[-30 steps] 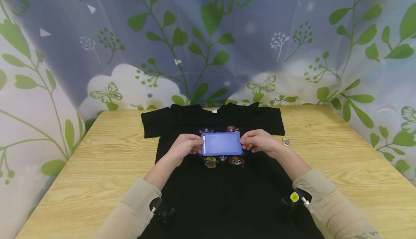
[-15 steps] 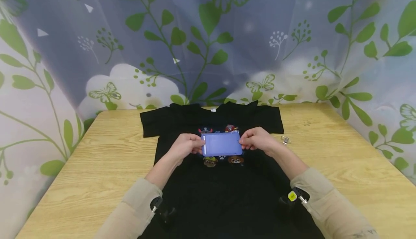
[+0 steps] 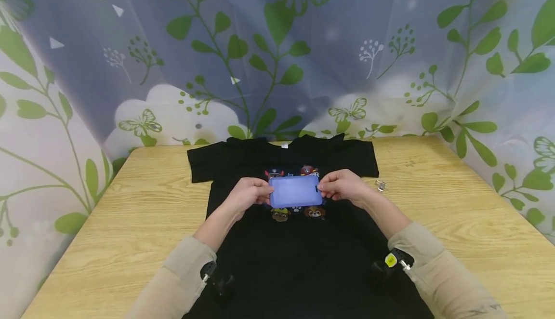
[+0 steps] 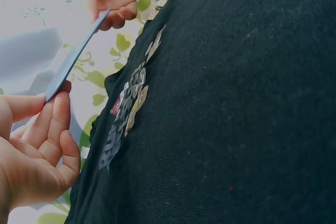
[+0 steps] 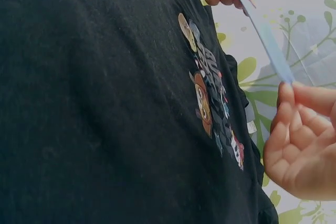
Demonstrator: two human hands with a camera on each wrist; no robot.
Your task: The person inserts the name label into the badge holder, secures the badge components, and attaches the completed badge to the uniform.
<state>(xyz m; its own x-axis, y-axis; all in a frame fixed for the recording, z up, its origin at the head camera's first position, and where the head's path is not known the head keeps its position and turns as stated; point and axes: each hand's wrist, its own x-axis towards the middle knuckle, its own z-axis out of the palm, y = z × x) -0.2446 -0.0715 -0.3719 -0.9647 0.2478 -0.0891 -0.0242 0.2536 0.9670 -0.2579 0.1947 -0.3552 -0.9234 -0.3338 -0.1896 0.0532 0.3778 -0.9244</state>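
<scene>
A thin blue-violet card holder [image 3: 296,191], flat and rectangular with a small dark slot at its right end, is held up over the print of a black T-shirt [image 3: 277,256]. My left hand [image 3: 249,195] pinches its left end between thumb and fingers. At the other end, beside the slot, my right hand [image 3: 344,187] pinches it the same way. Both wrist views show the card holder [image 4: 76,56] nearly edge-on and above the shirt. Part of the cartoon print [image 3: 315,212] is hidden behind it.
The shirt lies spread on a wooden table [image 3: 130,222], its collar toward the back. A small shiny metal piece [image 3: 381,185], too small to identify, lies right of the shirt. A leaf-patterned curtain [image 3: 195,68] hangs behind and at both sides.
The white strip at the card holder's left end no longer shows, and its face now looks plain with the slot clearer. Both hands keep nearly the same place and grip.
</scene>
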